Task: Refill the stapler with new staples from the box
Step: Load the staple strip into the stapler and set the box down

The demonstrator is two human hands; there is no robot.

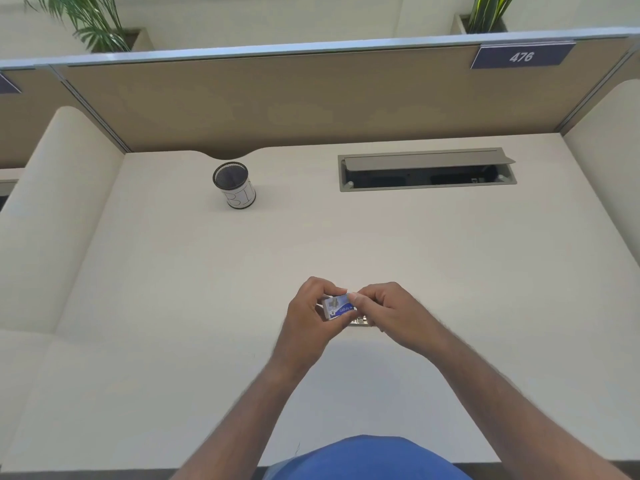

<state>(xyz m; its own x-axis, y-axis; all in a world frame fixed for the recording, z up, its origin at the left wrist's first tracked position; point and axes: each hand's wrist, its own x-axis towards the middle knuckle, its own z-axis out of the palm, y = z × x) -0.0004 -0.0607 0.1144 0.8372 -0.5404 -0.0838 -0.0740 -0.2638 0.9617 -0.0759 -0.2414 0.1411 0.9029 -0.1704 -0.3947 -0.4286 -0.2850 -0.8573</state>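
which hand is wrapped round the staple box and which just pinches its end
The left hand wraps the staple box, thumb under it; the right hand only pinches its right end.

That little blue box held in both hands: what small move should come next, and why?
Probably slide the box's tray further out. The left hand grips the staple box, and the right hand pinches its end, where something silvery already pokes out. No stapler is in view.

A cream desk (173,306) sits in a cubicle, backed by a tan partition (277,98) with a silver top rail. A blue plate (521,56) on it reads 476. A grey cable hatch (427,169) lies open in the desktop, well apart from a mesh pen cup (234,185). Potted palms (90,22) stand behind, under soft even light.
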